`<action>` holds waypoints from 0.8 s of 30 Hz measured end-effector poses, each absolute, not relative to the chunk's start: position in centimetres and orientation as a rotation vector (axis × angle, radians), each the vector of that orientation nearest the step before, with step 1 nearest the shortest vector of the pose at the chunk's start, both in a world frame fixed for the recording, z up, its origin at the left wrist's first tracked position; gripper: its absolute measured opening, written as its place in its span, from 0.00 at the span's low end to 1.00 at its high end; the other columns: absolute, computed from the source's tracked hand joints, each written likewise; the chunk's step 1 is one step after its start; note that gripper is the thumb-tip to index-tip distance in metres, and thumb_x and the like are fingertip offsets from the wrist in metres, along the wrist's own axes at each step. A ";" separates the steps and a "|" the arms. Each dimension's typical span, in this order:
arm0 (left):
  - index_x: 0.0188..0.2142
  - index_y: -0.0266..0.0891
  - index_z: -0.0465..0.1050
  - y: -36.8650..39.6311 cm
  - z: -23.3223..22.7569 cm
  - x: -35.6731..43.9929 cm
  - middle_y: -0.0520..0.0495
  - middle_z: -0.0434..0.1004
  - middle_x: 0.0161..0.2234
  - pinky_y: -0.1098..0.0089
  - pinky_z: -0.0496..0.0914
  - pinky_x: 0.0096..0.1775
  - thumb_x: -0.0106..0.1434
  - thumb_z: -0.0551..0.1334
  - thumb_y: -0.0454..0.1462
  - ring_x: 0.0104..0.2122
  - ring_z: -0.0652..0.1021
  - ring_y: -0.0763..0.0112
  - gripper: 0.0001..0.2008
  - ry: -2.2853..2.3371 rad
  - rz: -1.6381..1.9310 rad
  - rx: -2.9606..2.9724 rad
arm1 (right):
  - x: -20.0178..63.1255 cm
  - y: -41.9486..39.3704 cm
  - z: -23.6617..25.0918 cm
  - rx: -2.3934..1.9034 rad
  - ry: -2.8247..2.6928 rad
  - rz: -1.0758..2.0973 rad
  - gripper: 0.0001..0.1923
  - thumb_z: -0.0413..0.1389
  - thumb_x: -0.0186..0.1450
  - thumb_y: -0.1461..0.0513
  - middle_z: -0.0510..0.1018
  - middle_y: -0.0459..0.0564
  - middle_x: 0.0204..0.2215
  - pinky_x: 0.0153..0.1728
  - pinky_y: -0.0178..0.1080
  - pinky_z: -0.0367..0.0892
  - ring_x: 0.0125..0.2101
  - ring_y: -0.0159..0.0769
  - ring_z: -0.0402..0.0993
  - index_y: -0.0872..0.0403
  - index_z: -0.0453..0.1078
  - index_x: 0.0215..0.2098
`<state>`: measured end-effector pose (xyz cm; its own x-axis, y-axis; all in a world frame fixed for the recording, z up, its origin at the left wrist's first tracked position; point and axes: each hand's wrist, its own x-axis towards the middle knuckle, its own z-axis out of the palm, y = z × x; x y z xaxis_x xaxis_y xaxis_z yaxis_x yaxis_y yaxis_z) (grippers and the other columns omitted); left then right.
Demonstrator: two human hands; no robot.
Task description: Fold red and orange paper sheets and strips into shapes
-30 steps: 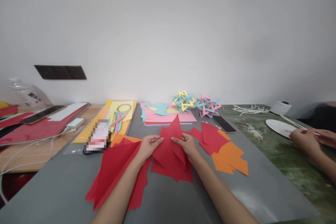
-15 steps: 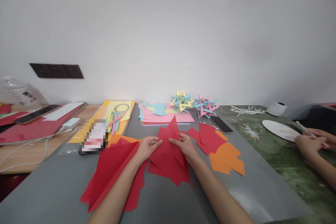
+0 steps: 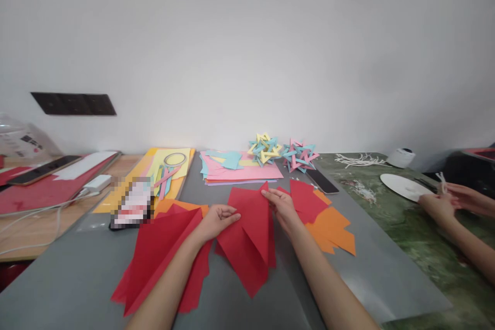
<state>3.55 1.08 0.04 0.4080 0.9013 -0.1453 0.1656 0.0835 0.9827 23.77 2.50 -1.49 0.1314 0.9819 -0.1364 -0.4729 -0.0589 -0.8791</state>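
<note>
Between my two hands is a creased sheet of red paper [image 3: 247, 216], raised above the grey mat. My left hand [image 3: 217, 221] pinches its left edge between thumb and fingers. At its upper right corner, my right hand [image 3: 281, 207] pinches the paper, with the thumb in front. More red paper lies partly hidden beneath the sheet. Left of it, under and beside my left forearm, sits a pile of folded red paper [image 3: 160, 247] with orange paper [image 3: 174, 206] behind. On the right lie red pieces [image 3: 308, 200] and orange pieces [image 3: 334, 229].
Paper stars [image 3: 265, 149] and a coloured paper stack [image 3: 243, 171] stand behind. A phone [image 3: 324, 181] lies right of them. On the green table at right, another person's hands [image 3: 443, 206] hold white strings near a white plate [image 3: 402, 187]. Cables and a charger [image 3: 98, 182] are left.
The red sheet has turned and its lower corner swung downward. My right hand has moved right to its upper corner. The other person's hands shifted with their white strings.
</note>
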 end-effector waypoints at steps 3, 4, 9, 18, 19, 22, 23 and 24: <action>0.28 0.35 0.72 1.2 0.0 3.5 0.47 0.77 0.27 0.73 0.66 0.28 0.45 0.63 0.45 0.27 0.75 0.69 0.15 1.036 0.715 1.421 | 23.7 2.3 -1.3 -1.005 -0.691 1.313 0.14 0.65 0.40 0.62 0.78 0.46 0.23 0.26 0.31 0.65 0.22 0.30 0.72 0.57 0.72 0.26; 0.28 0.35 0.72 1.2 -0.1 3.5 0.46 0.77 0.28 0.72 0.66 0.28 0.45 0.63 0.45 0.27 0.75 0.69 0.16 1.040 0.712 1.426 | 23.7 2.3 -1.3 -1.011 -0.684 1.301 0.14 0.65 0.40 0.62 0.78 0.46 0.23 0.26 0.32 0.65 0.22 0.30 0.72 0.57 0.72 0.26; 0.28 0.35 0.72 1.4 -0.6 3.5 0.47 0.77 0.27 0.73 0.65 0.28 0.45 0.63 0.45 0.27 0.74 0.70 0.15 1.032 0.706 1.424 | 23.7 2.4 -1.6 -1.037 -0.658 1.279 0.16 0.65 0.39 0.62 0.77 0.47 0.22 0.26 0.32 0.66 0.22 0.31 0.73 0.57 0.71 0.26; 0.28 0.35 0.72 1.4 -0.4 3.5 0.47 0.77 0.26 0.74 0.64 0.27 0.45 0.64 0.44 0.26 0.74 0.71 0.15 1.030 0.666 1.392 | 23.8 2.6 -1.8 -1.017 -0.619 1.262 0.16 0.66 0.37 0.64 0.77 0.44 0.19 0.25 0.32 0.66 0.21 0.31 0.73 0.56 0.69 0.24; 0.27 0.34 0.72 1.4 -0.4 3.5 0.48 0.77 0.26 0.74 0.64 0.26 0.45 0.64 0.44 0.25 0.74 0.71 0.15 1.023 0.658 1.398 | 23.8 2.6 -1.7 -1.013 -0.631 1.277 0.16 0.66 0.38 0.63 0.77 0.44 0.20 0.25 0.32 0.66 0.21 0.32 0.73 0.56 0.70 0.25; 0.28 0.35 0.72 1.3 -0.5 3.4 0.48 0.77 0.26 0.74 0.64 0.27 0.45 0.64 0.44 0.26 0.74 0.72 0.14 1.018 0.667 1.401 | 24.3 2.6 -1.4 -0.980 -0.680 1.338 0.14 0.64 0.41 0.61 0.78 0.48 0.24 0.27 0.32 0.66 0.24 0.32 0.74 0.56 0.71 0.27; 0.28 0.35 0.72 1.3 -0.5 3.4 0.48 0.77 0.27 0.74 0.65 0.28 0.45 0.64 0.44 0.26 0.74 0.71 0.15 1.025 0.677 1.399 | 24.5 2.6 -1.3 -0.969 -0.686 1.341 0.14 0.64 0.41 0.61 0.78 0.49 0.25 0.27 0.32 0.67 0.25 0.32 0.74 0.56 0.72 0.27; 0.29 0.35 0.72 1.3 -0.5 3.5 0.48 0.77 0.27 0.73 0.65 0.29 0.44 0.64 0.44 0.27 0.74 0.71 0.15 1.033 0.687 1.396 | 24.7 2.7 -1.3 -0.962 -0.685 1.338 0.14 0.65 0.41 0.61 0.78 0.49 0.25 0.27 0.33 0.67 0.25 0.33 0.74 0.56 0.72 0.26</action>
